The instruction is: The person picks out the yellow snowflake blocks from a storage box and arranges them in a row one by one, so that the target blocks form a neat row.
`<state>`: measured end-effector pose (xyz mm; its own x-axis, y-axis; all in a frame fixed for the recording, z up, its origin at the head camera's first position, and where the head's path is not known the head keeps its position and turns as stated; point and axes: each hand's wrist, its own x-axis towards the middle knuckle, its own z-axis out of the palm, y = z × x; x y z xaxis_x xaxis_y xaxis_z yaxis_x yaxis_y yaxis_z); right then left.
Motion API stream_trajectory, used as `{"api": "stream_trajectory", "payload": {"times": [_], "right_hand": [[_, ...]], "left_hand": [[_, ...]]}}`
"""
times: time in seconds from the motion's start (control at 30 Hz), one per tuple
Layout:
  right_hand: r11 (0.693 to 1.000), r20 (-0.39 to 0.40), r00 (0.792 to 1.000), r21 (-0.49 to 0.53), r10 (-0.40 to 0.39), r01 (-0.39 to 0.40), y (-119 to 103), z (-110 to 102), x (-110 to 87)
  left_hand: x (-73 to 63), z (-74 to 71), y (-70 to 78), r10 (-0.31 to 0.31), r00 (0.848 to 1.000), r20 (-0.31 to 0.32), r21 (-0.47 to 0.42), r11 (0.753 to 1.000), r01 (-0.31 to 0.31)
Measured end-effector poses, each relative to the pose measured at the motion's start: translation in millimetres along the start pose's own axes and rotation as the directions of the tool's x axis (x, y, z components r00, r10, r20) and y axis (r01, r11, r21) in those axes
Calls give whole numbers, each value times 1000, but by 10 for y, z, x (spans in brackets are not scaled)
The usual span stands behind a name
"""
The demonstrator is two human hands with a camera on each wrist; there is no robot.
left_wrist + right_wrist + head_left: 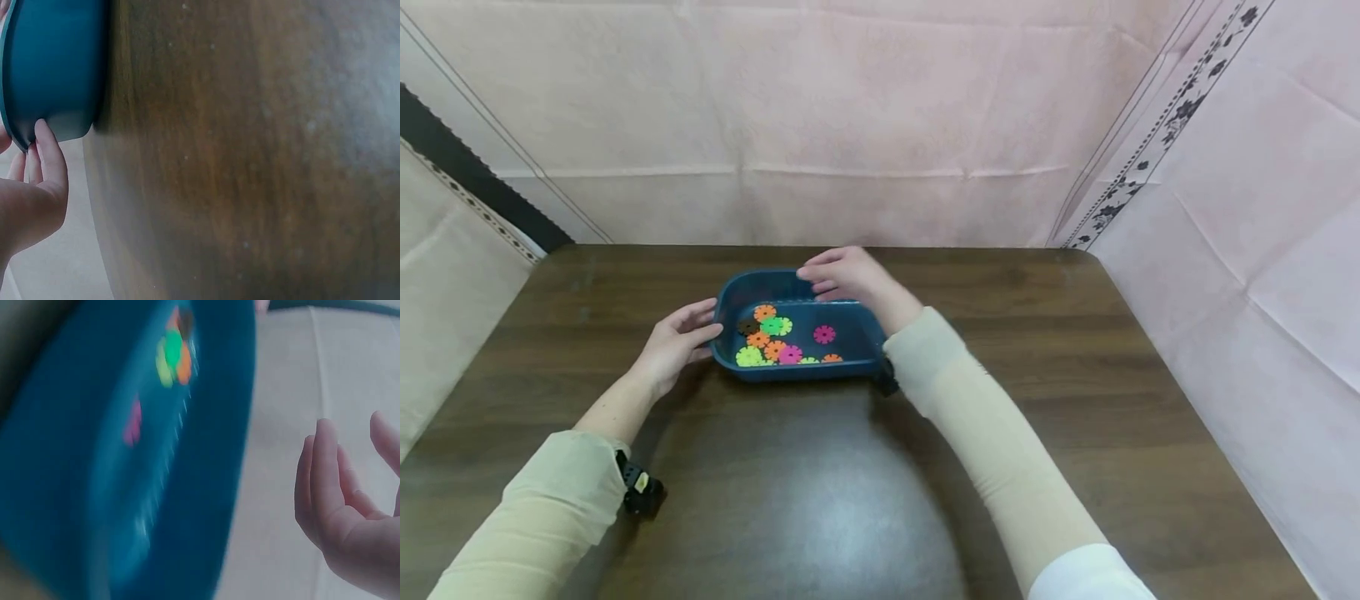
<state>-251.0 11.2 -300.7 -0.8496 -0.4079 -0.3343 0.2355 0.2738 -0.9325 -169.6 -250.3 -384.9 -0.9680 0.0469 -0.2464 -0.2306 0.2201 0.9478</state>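
Note:
A dark blue plastic tray sits on the table, holding several brightly coloured notched plastic discs in orange, yellow, green, pink and brown. Most are bunched at its near left part; one pink disc lies apart. My left hand holds the tray's left end, thumb at the rim and fingers against the outer wall. Above the tray's far rim is my right hand, its fingers loosely bent. In the right wrist view, nothing shows between the fingers and thumb of this hand.
The brown wood-grain table extends around the tray. Pale cloth hangs behind its far edge, with more cloth along the right side. A small black wrist camera is strapped at the left sleeve.

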Motion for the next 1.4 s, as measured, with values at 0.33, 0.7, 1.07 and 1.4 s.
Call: {"api": "stream_trajectory", "payload": {"times": [0.33, 0.7, 1.07, 1.4], "right_hand": [[991, 47, 990, -1, 130, -130, 231, 720, 217], [978, 5, 979, -46, 204, -203, 512, 857, 329], [818, -21, 1000, -575, 9, -19, 538, 1050, 358], [617, -19, 1000, -787, -7, -11, 541, 1146, 403]], "left_hand": [[-28, -6, -21, 26, 1000, 4, 6, 1000, -26], [-20, 33, 7, -4, 1000, -6, -1, 1000, 4], [-7, 18, 18, 12, 1000, -25, -4, 1000, -12], [-4, 21, 15, 2, 999, -35, 5, 1000, -2]]}}
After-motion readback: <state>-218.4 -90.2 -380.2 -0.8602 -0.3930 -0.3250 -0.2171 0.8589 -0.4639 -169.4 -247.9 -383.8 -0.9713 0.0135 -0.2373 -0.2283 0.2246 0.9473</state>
